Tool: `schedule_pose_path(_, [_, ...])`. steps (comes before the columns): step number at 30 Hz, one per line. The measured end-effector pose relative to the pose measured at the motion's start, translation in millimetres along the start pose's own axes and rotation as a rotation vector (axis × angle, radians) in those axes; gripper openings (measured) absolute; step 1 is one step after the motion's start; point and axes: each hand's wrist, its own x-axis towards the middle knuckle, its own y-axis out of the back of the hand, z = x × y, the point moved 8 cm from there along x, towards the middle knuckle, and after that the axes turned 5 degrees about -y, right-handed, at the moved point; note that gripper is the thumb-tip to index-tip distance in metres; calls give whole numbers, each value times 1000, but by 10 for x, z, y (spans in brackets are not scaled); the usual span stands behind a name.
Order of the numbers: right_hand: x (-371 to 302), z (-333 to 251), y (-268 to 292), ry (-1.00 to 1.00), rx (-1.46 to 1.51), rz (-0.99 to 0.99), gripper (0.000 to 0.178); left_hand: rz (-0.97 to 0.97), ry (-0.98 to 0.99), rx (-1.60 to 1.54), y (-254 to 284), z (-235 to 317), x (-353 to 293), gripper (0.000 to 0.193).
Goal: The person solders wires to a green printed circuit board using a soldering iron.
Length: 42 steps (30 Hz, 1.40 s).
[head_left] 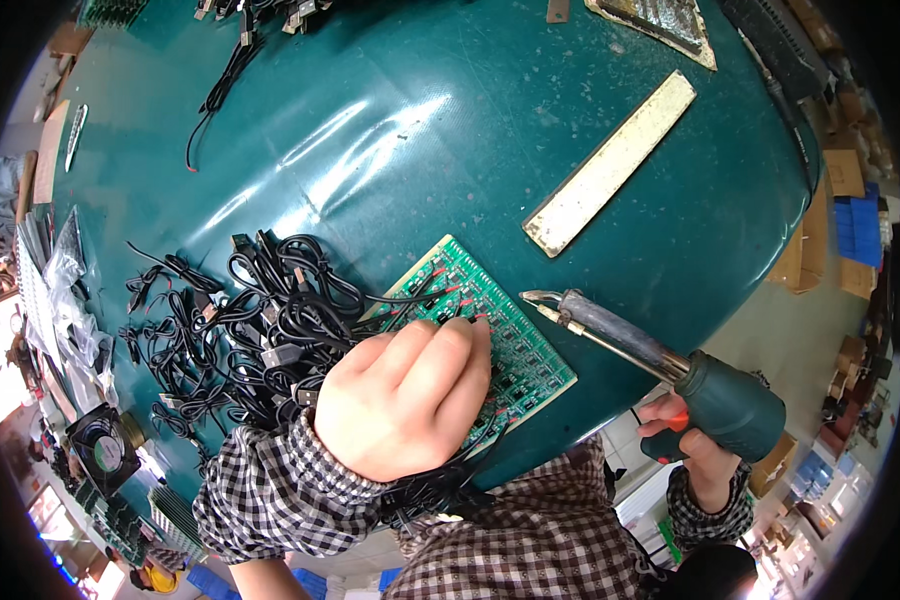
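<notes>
A green circuit board panel [535, 365] lies tilted on the table, with several black cables running onto it and red wire ends along its rows. My left hand [400, 400] rests over the board's left part, fingers curled together and tips down on it. Whatever they pinch is hidden, though a bit of red shows at the fingertips. To the right, my right hand [710, 465] grips a soldering gun [735, 400] by its dark green handle. The gun's metal tip points left, just off the board's upper right edge, apart from it.
A tangled heap of black USB cables [260, 330] lies left of the board, with more cables [235, 75] at the far edge. Beyond the board lies a pale flat bar [610, 165]. A small fan [103, 448] and clear plastic bags [70, 300] are at the left.
</notes>
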Motion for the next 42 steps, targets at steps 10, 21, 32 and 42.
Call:
schedule_pose_path(10, [87,-33,-73,-13,20,-38,56,-41,150,-156,-49,-26,7,35])
schedule_pose_path(21, [81,-51,-91,-61,-71,-38,57,-26,166,-107,-28,-13,-17,34])
schedule_pose_path(32, [83,-88,-135,-17,-13,-43,58,43,240,-204,-29,-92,-11,35])
schedule_pose_path(42, [58,-94,-124,-40,-89,-68,41,-10,119,-20,-25,66,23,35])
